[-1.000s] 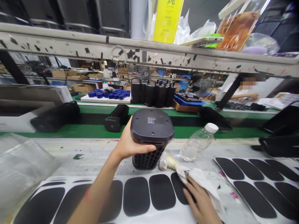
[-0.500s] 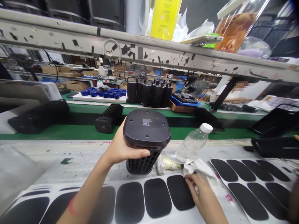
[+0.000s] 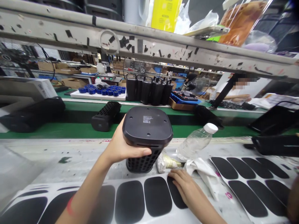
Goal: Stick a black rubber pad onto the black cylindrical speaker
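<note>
Head view: 1 black speaker stands upright on bench, base up, L hand wrapped round its side, thumb across front under the base. R hand lies flat, fingers loose, holding nothing, on a black pad of the sheet; about 5 pads show on it. 1 bottle and 1 rag just right of speaker. 2nd pad sheet far right.

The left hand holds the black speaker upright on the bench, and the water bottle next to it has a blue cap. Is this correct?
Not quite. The head view shows the bottle has a white cap, not blue. The rest stands: the left hand holds the black speaker upright on the bench.
</note>
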